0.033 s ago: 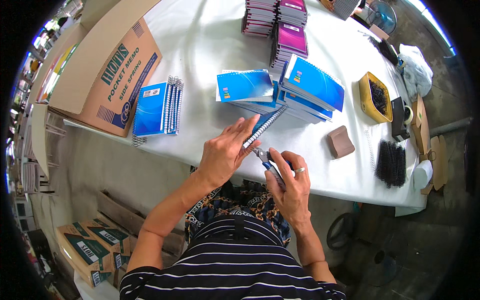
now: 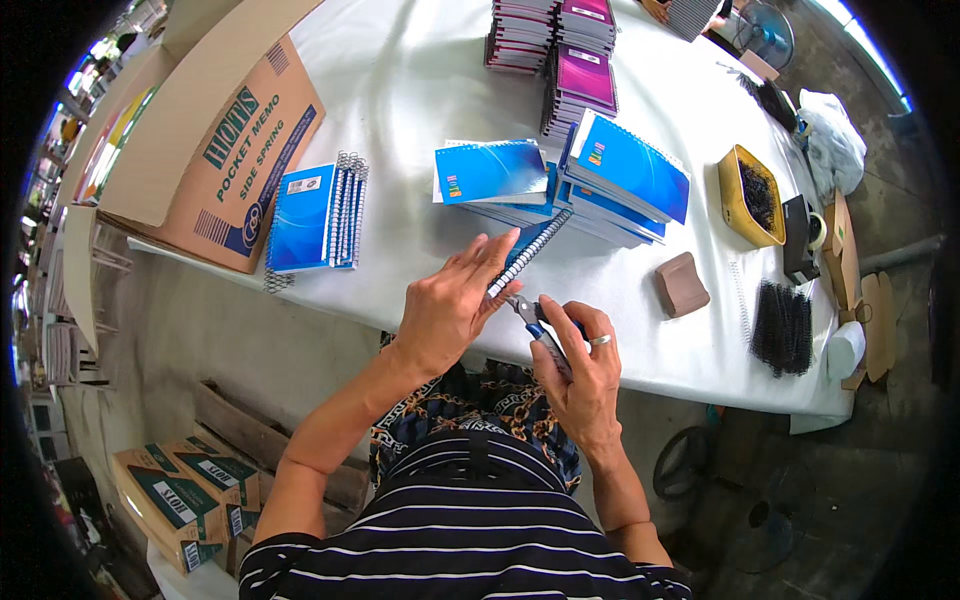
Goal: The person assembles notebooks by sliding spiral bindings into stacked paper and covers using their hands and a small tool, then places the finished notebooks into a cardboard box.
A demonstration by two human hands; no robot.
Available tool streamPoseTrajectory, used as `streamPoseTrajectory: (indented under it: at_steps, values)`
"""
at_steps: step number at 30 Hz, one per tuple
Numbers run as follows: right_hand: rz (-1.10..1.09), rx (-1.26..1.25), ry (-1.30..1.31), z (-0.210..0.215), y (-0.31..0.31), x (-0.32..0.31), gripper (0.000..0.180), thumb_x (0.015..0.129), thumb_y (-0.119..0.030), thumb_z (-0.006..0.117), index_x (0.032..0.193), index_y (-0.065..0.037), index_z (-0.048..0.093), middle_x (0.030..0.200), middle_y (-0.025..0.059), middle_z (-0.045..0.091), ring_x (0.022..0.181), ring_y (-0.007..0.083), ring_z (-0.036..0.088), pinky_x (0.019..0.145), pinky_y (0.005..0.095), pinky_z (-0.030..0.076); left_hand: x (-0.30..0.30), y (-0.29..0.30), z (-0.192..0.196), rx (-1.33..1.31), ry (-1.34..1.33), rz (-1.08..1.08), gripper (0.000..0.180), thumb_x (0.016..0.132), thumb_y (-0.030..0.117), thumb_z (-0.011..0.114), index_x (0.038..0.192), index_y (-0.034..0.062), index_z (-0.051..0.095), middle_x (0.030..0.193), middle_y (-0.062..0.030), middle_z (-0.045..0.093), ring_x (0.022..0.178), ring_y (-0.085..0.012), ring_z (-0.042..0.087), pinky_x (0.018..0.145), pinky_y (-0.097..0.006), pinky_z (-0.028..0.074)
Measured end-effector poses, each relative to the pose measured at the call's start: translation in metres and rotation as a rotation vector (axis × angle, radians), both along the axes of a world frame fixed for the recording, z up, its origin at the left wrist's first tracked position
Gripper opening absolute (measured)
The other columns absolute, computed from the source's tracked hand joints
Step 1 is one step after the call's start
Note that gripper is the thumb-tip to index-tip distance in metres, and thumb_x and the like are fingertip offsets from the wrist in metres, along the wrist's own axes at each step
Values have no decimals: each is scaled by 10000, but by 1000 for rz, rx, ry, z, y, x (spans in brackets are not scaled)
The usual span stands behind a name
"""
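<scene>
Left hand (image 2: 447, 300) grips a spiral notebook (image 2: 530, 252) at the counter's (image 2: 400, 120) front edge; right hand (image 2: 585, 365) grasps pliers (image 2: 548, 346), set against the coil's (image 2: 517, 266) near end. Risk: should the notebook slip or the pliers skew, the coil could bend out of line.

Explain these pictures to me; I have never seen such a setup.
There is no machine here: a person works bare-handed. Both pictures come from a wide camera on that person's head, looking down, which is why straight edges bend near the rim. On the white table are blue notebooks, purple notebooks, a brown block, a yellow tub and black coils; at its left is a carton. The left hand holds a notebook; the right hand holds pliers, their tip close to the notebook's near end.
</scene>
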State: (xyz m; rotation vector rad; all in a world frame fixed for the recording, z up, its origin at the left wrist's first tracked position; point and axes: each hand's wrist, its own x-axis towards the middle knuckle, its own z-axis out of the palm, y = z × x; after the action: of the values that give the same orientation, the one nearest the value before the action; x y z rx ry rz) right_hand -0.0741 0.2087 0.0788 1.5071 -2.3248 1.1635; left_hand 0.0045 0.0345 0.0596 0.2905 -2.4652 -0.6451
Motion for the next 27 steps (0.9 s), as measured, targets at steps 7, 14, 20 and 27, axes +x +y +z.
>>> streamPoseTrajectory:
  at_steps: [7,14,20,27]
  values:
    - [92,30,-208,4,-2,-2,342,847,-109,696,1177,-40,636,941,112,591,730,220,578,607,332,439,2,4,3,-149,7,68,544,888,218,679,1394,99,516,1265,-115,636,1179,-320,603,803,-404,573]
    - [358,249,-757,22,-3,-37,311,1029,-207,486,1111,47,644,803,61,603,654,105,549,553,244,429,15,-3,5,-278,16,88,577,860,243,701,1389,95,522,1308,-75,623,1159,-286,627,883,-385,552]
    - [-121,276,-499,-18,12,-82,264,957,-180,602,1156,-15,657,950,126,624,830,222,578,758,359,456,54,-32,48,-323,53,177,571,848,247,713,1373,93,553,1308,-56,629,1168,-282,625,958,-432,506]
    - [-296,318,332,-63,3,-81,393,896,-243,673,1263,-118,612,1273,118,546,1217,305,467,1072,464,289,98,-114,31,-500,-469,536,746,800,398,717,1465,205,440,1484,-55,468,1373,-352,411,1083,-511,374]
